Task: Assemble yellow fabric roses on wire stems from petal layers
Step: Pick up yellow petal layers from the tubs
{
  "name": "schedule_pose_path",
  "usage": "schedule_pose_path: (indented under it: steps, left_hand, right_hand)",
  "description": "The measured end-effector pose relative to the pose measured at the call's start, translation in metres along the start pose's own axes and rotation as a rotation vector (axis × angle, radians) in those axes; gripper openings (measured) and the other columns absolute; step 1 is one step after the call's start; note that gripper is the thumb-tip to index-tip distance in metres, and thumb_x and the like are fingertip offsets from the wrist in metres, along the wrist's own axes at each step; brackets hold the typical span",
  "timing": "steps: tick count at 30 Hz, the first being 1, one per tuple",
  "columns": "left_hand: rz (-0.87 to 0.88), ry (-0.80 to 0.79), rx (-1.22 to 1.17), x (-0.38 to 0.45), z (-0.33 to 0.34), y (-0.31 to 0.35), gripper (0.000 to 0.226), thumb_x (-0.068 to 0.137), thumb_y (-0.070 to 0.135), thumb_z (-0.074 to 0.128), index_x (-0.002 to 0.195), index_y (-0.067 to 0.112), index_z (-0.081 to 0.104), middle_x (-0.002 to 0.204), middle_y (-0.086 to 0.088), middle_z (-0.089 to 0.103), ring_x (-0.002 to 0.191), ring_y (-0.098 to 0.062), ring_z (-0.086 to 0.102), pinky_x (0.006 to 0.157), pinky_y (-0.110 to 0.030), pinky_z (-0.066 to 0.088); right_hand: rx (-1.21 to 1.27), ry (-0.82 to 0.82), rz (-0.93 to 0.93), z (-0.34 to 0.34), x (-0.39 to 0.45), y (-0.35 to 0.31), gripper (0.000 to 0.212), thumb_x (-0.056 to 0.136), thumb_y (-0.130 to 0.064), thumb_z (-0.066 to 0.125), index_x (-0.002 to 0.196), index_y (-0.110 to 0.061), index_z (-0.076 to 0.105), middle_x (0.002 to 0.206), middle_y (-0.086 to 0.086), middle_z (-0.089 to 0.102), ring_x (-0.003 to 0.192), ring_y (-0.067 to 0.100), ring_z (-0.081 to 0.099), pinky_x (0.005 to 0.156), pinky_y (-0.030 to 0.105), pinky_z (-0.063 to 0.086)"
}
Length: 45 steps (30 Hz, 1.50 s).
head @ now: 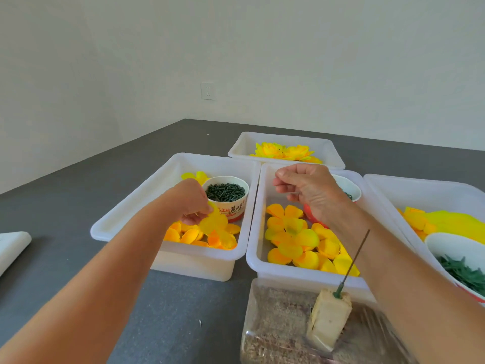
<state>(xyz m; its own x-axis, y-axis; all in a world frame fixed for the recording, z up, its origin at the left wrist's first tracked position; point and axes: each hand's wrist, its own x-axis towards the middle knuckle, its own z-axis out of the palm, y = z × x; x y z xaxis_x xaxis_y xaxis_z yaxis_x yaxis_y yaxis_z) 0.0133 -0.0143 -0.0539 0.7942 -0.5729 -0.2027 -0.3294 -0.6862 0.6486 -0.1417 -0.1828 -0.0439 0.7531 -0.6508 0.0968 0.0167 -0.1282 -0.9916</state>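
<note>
Now, left hand [194,203] pinches one petal layer [214,223] over the left tray [126,206] — lift just that one; right hand [309,193], fingers loosely curled, holds nothing visible — wire stem [354,261] waits upright.

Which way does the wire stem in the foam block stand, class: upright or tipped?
Tipped. The wire stem is stuck by its green base into the top of the foam block and leans up to the right, bare of petals.

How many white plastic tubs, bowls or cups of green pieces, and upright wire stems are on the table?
White tubs: 4
Bowls or cups with green pieces: 3
Upright wire stems: 1
Total: 8
</note>
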Motion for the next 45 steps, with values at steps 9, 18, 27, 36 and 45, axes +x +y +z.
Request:
schedule_pose_path:
  steps: [9,18,27,36,45]
  left_hand:
    - [0.359,0.351,0.405,0.002,0.015,0.048,0.024,0.084,0.024,0.062,0.091,0.003,0.069,0.098,-0.01,0.066,0.092,-0.026,0.058,0.069,-0.029,0.041]
    - [0.766,0.183,0.308,0.005,0.074,0.098,0.01,0.08,0.015,0.066,0.087,0.01,0.071,0.091,-0.004,0.069,0.089,-0.019,0.06,0.077,-0.027,0.044]
    - [0.779,0.044,0.46,0.021,0.1,0.093,0.027,0.091,0.004,0.048,0.111,0.011,0.064,0.113,-0.007,0.064,0.107,-0.024,0.053,0.083,-0.027,0.04]
    - [0.771,-0.299,0.81,0.018,0.111,0.097,0.057,0.069,0.039,0.079,0.113,0.011,0.057,0.095,0.0,0.052,0.083,-0.017,0.046,0.063,-0.027,0.034]
    - [0.735,-0.415,0.861,0.013,0.112,0.096,0.048,0.069,0.03,0.081,0.107,0.008,0.061,0.097,-0.008,0.059,0.082,-0.019,0.05,0.055,-0.026,0.036]
  right_hand:
    - [-0.877,-0.266,0.009,-0.058,-0.011,0.018,0.014,0.079,-0.024,0.075,0.084,-0.011,0.074,0.077,0.006,0.07,0.073,0.014,0.06,0.065,0.027,0.047]
    - [-0.969,-0.242,0.117,-0.048,-0.013,0.034,0.035,0.071,-0.011,0.081,0.102,-0.002,0.07,0.105,0.011,0.066,0.089,0.021,0.058,0.07,0.024,0.046]
    - [-0.738,0.083,0.06,-0.076,-0.009,0.02,0.016,0.082,-0.001,0.067,0.091,-0.012,0.074,0.098,0.011,0.065,0.091,0.025,0.059,0.081,0.034,0.053]
    - [-0.978,0.186,0.088,-0.08,-0.014,0.018,0.013,0.081,-0.007,0.056,0.072,-0.012,0.063,0.088,0.013,0.065,0.09,0.028,0.059,0.071,0.03,0.044]
    - [-0.935,0.23,0.04,-0.084,-0.012,0.019,0.021,0.083,-0.002,0.059,0.094,-0.015,0.07,0.092,0.003,0.058,0.086,0.018,0.051,0.071,0.026,0.039]
